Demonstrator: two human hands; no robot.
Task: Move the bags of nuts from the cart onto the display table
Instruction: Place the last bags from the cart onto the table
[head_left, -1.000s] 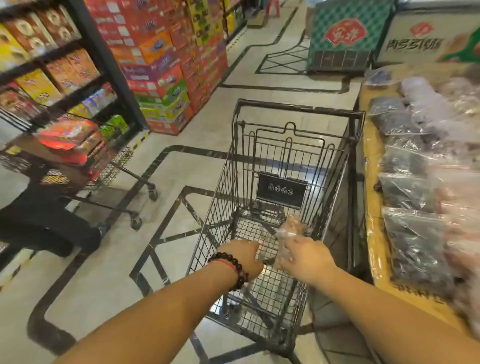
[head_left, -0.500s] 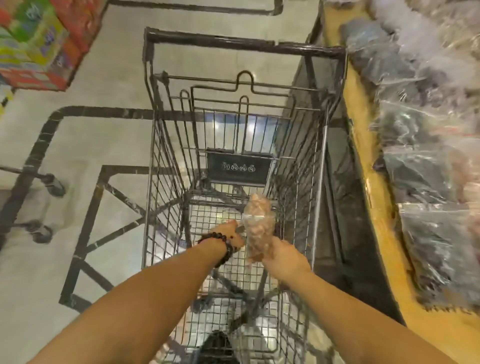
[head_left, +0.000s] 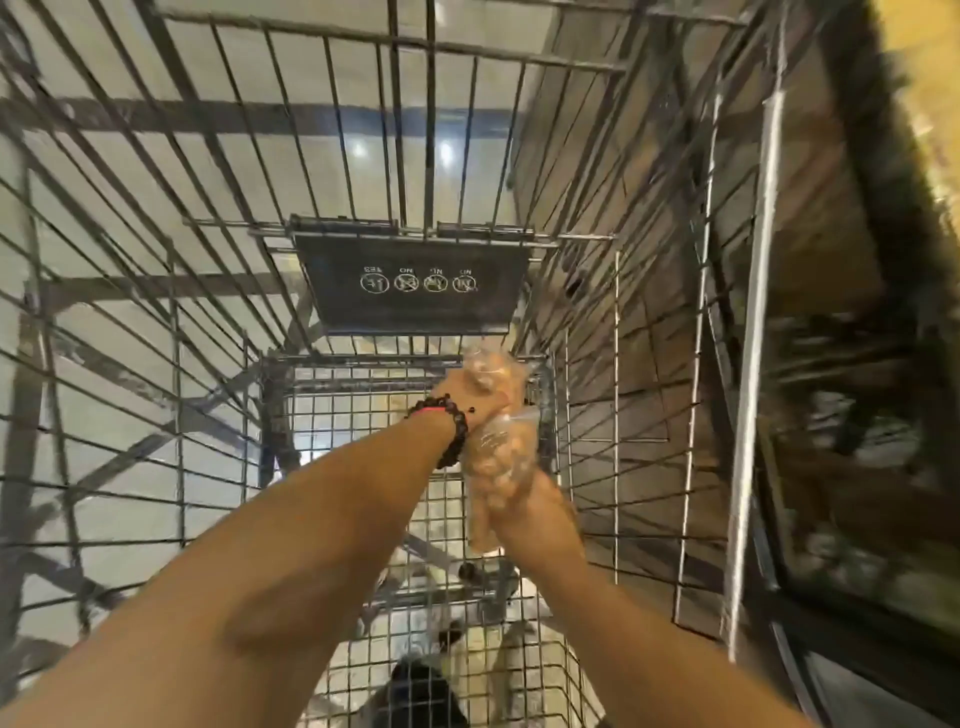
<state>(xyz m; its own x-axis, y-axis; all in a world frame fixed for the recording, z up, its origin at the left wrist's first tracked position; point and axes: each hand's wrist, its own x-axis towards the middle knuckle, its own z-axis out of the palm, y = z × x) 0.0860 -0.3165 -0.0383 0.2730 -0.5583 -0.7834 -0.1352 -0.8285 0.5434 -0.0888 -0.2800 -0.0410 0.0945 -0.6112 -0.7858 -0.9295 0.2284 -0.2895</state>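
Observation:
I look straight down into a grey wire shopping cart (head_left: 748, 364). Deep in its basket both hands meet on clear bags of pale brown nuts. My right hand (head_left: 535, 519) grips a bag of nuts (head_left: 493, 467) by its lower part. My left hand (head_left: 467, 395), with a dark bead bracelet at the wrist, is closed on a second bag of nuts (head_left: 491, 371) that sits just above the first. How the two bags join is hard to tell. The yellow edge of the display table (head_left: 924, 67) shows blurred at the upper right.
A black sign plate (head_left: 415, 283) with white icons hangs on the cart's far inner wall. The wire floor of the basket (head_left: 363, 426) lies under my hands. Tiled floor shows through the wires on the left. A dark shoe (head_left: 415, 696) is at the bottom.
The view has dropped and closed in on the cart's inside. Both hands have reached deeper toward the far end, and my left hand has closed on a bag above the right hand's bag.

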